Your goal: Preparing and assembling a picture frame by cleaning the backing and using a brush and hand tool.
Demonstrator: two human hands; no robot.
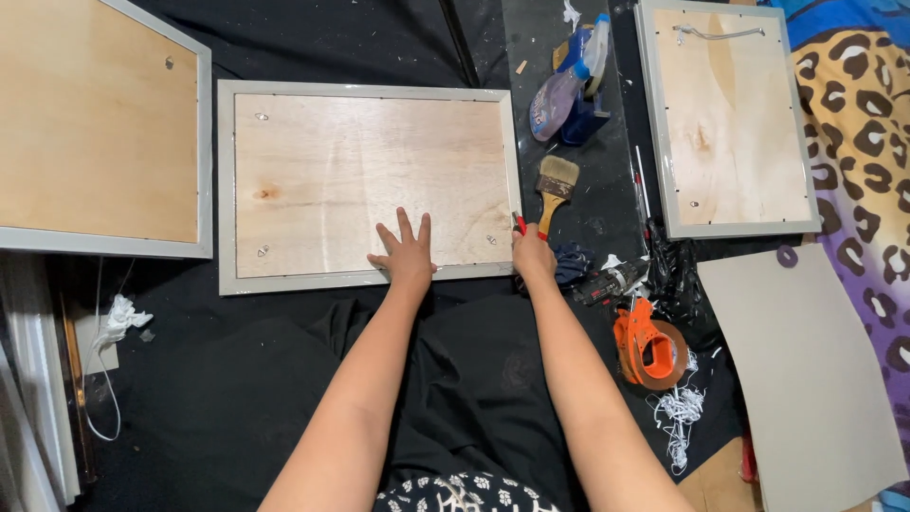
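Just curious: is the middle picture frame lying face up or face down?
Face down. The middle frame shows its bare plywood backing with small metal hangers; the left hand rests flat on it.

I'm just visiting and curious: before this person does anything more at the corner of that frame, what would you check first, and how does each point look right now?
1. Middle frame lies flat, back side up, on the black cloth: ok.
2. Left hand is spread flat on the plywood backing, near the lower edge, steadying it: ok.
3. Right hand has a closed grip on a red-handled tool at the lower right corner: ok.
4. Tool tip properly seated on the frame: cannot tell, it is too small to see.
5. Left fingers are apart from the tool: ok.
6. Paintbrush lies close beside that corner and could be bumped: not ok.
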